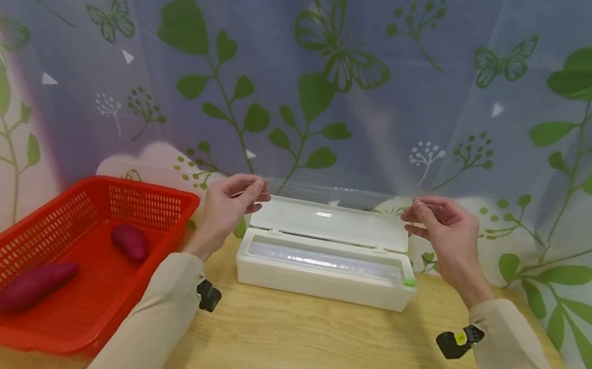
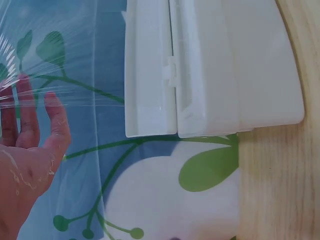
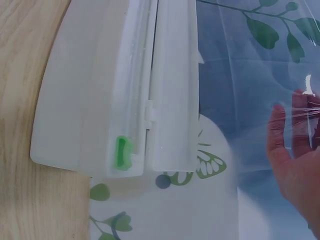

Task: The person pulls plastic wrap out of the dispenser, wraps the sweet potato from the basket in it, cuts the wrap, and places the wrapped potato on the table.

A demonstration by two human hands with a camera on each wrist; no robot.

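Note:
A sheet of clear cling film (image 1: 337,189) stretches between my two hands, just above and behind the raised lid (image 1: 330,223) of a white film dispenser (image 1: 316,286). Thumb and fingers of my left hand (image 1: 228,207) pinch its left end. My right hand (image 1: 446,238) pinches the right end the same way. In the left wrist view the film (image 2: 55,60) shows creases and shine over the fingers. The dispenser stands on the table with a film roll (image 1: 314,259) inside. A green slider (image 3: 122,152) sits at its right end.
To the left stands a red plastic basket (image 1: 112,316) with two purple sweet potatoes (image 1: 35,287) in it. The wooden table (image 1: 318,356) ends against a curtain (image 1: 370,132) printed with leaves and butterflies. Each wrist carries a small black camera (image 1: 208,295).

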